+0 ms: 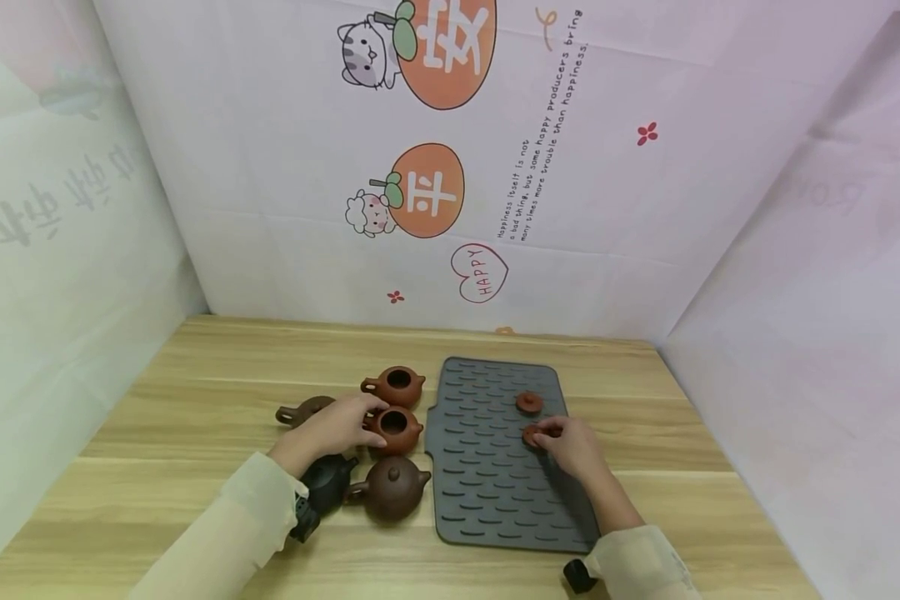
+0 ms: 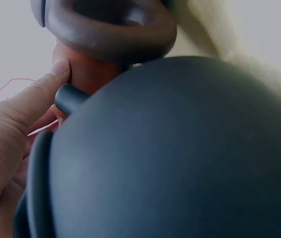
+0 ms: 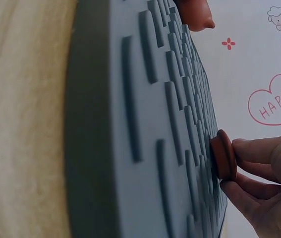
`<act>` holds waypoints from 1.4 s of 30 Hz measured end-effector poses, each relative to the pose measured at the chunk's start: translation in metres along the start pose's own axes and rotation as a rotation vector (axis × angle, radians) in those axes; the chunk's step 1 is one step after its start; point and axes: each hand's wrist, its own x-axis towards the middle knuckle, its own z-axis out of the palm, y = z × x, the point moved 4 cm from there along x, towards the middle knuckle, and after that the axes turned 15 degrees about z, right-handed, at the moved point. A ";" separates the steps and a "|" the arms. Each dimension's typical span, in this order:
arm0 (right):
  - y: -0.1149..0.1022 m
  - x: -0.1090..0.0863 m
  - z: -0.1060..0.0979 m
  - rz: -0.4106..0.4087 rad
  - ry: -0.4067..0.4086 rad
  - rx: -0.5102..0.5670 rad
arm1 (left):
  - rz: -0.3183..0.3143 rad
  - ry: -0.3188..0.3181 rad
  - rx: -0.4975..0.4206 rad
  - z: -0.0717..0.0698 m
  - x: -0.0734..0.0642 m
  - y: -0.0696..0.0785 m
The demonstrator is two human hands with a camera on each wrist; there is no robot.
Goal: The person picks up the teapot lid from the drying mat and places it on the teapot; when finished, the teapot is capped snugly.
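On the wooden table, my left hand (image 1: 336, 427) holds a small reddish-brown teapot (image 1: 407, 442) without a lid, its thumb and fingers on either side of the handle end. In the left wrist view the thumb touches the red body (image 2: 88, 72), partly hidden behind darker pots. My right hand (image 1: 576, 450) pinches a reddish-brown teapot lid (image 3: 223, 156) between thumb and fingers, at the grey mat's surface. A second reddish lid (image 1: 528, 404) lies on the mat just beyond it. Another lidless reddish teapot (image 1: 412, 392) stands behind the held one.
The ridged grey mat (image 1: 480, 492) lies right of the pots. A dark brown lidded teapot (image 1: 395, 492) stands nearest the front, beside a black teapot (image 1: 326, 483). Another brown teapot (image 1: 307, 408) sits behind my left hand. White printed sheets (image 1: 307, 167) wall the table.
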 end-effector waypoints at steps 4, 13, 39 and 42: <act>-0.001 0.000 0.000 0.013 0.011 -0.007 | 0.011 -0.003 0.010 0.001 0.001 0.001; -0.037 -0.006 0.009 -0.052 0.023 -0.006 | -0.016 -0.006 0.006 -0.001 0.001 0.000; -0.136 -0.036 0.066 -0.233 -0.121 0.152 | -0.015 0.028 -0.036 0.001 -0.001 -0.005; -0.145 -0.038 0.074 -0.253 -0.138 0.155 | -0.019 0.030 -0.036 0.002 -0.001 -0.005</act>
